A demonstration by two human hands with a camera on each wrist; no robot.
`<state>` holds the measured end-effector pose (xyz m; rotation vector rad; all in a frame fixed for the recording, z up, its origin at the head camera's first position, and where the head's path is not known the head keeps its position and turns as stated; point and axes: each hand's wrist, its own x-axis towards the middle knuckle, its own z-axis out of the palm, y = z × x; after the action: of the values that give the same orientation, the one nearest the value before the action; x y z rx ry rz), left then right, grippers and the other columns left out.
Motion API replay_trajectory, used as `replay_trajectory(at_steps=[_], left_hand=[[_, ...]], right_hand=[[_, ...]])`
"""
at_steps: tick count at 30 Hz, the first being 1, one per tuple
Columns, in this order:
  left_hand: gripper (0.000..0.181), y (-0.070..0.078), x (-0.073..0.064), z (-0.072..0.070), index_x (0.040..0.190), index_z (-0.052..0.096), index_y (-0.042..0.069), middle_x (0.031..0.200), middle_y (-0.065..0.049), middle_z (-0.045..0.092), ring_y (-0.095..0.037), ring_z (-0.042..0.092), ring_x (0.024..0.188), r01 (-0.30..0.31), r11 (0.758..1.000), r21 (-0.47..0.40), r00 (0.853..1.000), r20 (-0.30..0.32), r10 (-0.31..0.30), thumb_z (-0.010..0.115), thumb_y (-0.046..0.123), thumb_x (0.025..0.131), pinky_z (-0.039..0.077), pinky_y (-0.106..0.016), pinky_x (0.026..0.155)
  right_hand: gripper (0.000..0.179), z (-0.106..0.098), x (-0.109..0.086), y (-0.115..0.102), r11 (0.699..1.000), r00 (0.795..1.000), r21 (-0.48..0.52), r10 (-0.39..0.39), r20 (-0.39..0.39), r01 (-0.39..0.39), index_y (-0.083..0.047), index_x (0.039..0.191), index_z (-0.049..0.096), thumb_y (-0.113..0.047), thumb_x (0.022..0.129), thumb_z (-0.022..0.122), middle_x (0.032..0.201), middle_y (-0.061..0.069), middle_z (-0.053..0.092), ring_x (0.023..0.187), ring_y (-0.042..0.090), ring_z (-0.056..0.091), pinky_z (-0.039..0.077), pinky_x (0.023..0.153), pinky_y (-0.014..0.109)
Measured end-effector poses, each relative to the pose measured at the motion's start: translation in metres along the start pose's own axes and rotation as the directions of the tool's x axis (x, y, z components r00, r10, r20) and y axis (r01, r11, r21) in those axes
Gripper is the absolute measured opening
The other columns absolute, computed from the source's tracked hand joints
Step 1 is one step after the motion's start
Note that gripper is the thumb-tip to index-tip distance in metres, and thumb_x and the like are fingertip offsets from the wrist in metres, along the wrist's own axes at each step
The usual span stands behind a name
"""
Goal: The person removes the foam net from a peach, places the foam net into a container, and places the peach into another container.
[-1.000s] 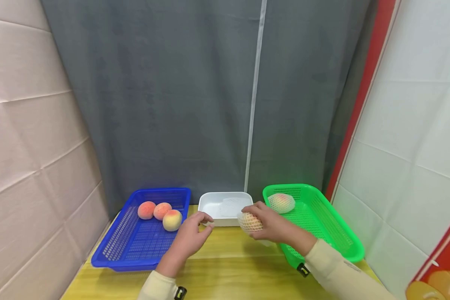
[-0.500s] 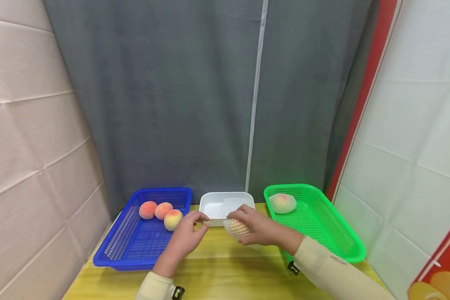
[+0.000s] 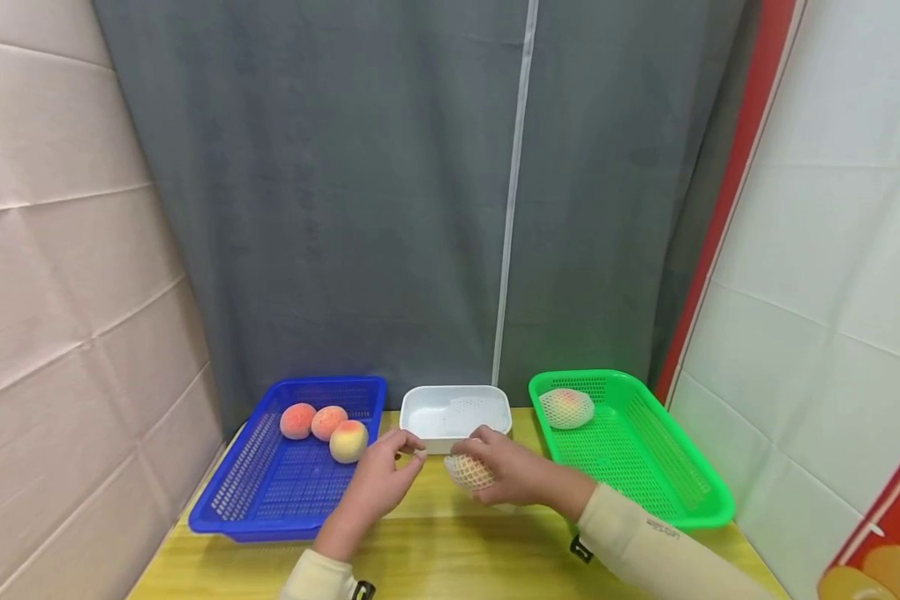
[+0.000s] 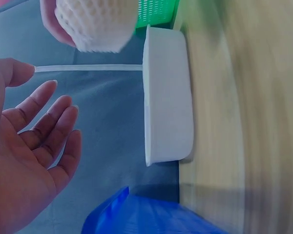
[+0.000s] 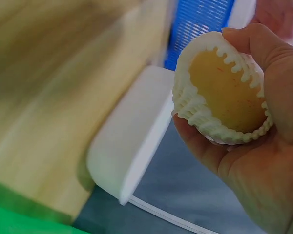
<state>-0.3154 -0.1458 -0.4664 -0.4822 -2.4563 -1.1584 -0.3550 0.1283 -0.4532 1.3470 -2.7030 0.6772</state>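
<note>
My right hand [image 3: 513, 471] holds a peach [image 5: 224, 92] wrapped in a white foam net sleeve [image 5: 188, 105]. The thumb and fingers close round its sides, and bare yellow skin shows through the sleeve's opening in the right wrist view. To the left of it, my left hand [image 3: 378, 475] hovers with relaxed, slightly bent fingers, its palm bare in the left wrist view. A gap separates this hand from the netted peach. Both hands are over the table in front of a small white tray [image 4: 168, 97].
A blue basket [image 3: 255, 492] on the left holds three bare peaches, one of them a yellowish peach [image 3: 348, 442]. The green basket [image 3: 645, 467] on the right contains one netted peach [image 3: 567, 409]. Behind the table [image 3: 450, 558] hangs a grey curtain [image 3: 345, 208].
My right hand has carried the netted peach leftward, away from the green basket and closer to my left hand. The left hand has barely moved.
</note>
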Motion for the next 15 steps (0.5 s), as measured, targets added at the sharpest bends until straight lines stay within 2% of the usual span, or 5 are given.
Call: replay_trajectory(at_steps=[7,11,15], left_hand=[[0.003,-0.002,-0.001,0.012,0.102,0.075,0.02,0.107,0.005,0.07,-0.02,0.068,0.106,-0.017,1.0,-0.002,0.999,0.042,0.017,0.078,0.02,0.102,0.059,-0.052,0.093],[0.006,-0.004,-0.002,0.017,0.102,0.075,0.017,0.106,0.007,0.07,-0.02,0.069,0.105,-0.028,1.0,-0.002,0.999,0.045,0.028,0.079,0.022,0.102,0.059,-0.055,0.093],[0.006,-0.004,-0.004,0.018,0.102,0.075,0.018,0.106,0.008,0.07,-0.02,0.068,0.105,-0.031,0.999,0.01,0.999,0.042,0.031,0.079,0.022,0.102,0.06,-0.056,0.093]], right_hand=[[0.073,0.034,0.002,0.009,0.999,0.999,-0.03,0.022,0.042,-0.021,-0.024,0.145,0.064,-0.017,0.08,0.096,0.128,0.001,0.056,0.109,0.011,0.059,0.057,0.091,0.028],[0.073,0.046,0.002,0.009,1.0,0.998,-0.015,0.002,0.065,-0.001,-0.023,0.144,0.065,-0.015,0.079,0.096,0.128,0.001,0.056,0.109,0.01,0.058,0.057,0.094,0.029],[0.074,0.056,0.004,0.012,1.0,0.997,-0.015,-0.008,0.076,0.009,-0.024,0.145,0.065,-0.014,0.078,0.095,0.129,0.001,0.056,0.111,0.009,0.056,0.056,0.096,0.029]])
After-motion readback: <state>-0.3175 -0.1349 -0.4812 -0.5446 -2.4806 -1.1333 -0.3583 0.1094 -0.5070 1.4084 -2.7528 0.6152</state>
